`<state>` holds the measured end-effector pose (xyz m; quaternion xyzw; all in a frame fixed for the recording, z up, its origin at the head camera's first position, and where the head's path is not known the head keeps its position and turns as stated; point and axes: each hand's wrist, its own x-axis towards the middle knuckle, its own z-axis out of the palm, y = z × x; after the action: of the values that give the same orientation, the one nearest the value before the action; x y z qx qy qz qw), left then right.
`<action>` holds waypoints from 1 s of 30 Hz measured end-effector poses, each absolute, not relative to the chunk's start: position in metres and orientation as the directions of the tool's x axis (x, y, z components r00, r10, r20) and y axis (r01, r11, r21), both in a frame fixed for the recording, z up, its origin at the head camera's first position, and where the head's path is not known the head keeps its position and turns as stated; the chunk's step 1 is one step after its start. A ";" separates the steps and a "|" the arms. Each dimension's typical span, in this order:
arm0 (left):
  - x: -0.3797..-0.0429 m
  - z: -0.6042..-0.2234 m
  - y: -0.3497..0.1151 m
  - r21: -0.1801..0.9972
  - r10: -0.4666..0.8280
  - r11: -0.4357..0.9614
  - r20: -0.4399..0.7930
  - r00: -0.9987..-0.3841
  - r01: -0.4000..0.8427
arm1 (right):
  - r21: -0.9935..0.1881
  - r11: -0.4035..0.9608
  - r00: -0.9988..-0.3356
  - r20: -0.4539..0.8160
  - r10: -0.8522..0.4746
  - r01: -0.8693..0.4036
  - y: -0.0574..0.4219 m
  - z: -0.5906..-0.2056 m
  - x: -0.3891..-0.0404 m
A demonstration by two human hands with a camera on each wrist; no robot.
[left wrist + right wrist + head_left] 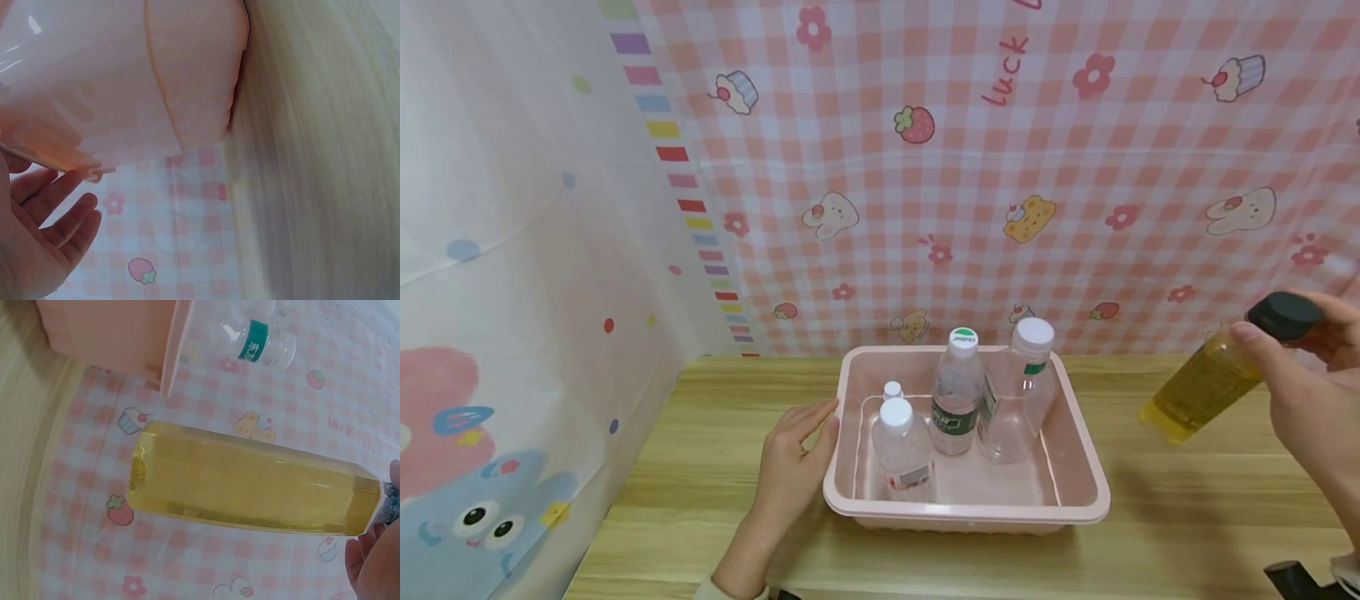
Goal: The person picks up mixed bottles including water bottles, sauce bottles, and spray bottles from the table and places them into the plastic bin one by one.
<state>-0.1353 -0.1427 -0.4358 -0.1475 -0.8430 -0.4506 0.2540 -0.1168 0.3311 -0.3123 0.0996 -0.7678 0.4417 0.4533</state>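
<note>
A bottle of yellow liquid [1206, 387] with a dark cap hangs tilted above the table, right of the pink plastic basin [1093, 500]. My right hand [1315, 400] grips it near the cap. The right wrist view shows the same bottle [250, 478] lying across the picture, its base toward the basin. At the basin's left rim my left hand [797, 458] touches the edge with extended fingertips. Inside the basin stand a small white-capped bottle [904, 450], a green-labelled bottle [957, 400] and a larger clear bottle [1015, 408]. Another small white cap [892, 389] shows behind the front bottle.
The basin stands on a wood-grain table [700, 467]. Behind it hangs a pink checked cloth [970, 183] with printed figures, and a white printed cloth [527, 275] hangs on the left. A dark object [1292, 579] shows near my right wrist.
</note>
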 end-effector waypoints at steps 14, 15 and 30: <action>-0.137 -0.435 -0.141 0.668 0.020 0.556 0.584 -0.812 0.494 | -0.593 0.521 -0.567 0.791 0.230 -0.615 0.310 -0.300 -0.112; -0.137 -0.435 -0.140 0.666 0.020 0.557 0.587 -0.809 0.497 | -0.597 0.508 -0.570 0.788 0.230 -0.621 0.308 -0.299 -0.111; -0.139 -0.434 -0.136 0.670 0.009 0.562 0.582 -0.813 0.485 | -0.528 0.208 -0.494 0.847 0.197 -0.823 0.269 -0.281 -0.114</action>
<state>-0.1391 -0.1357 -0.4341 -0.1467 -0.8420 -0.4446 0.2679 -0.1143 0.2690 -0.2815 0.2445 -0.6408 0.5798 0.4398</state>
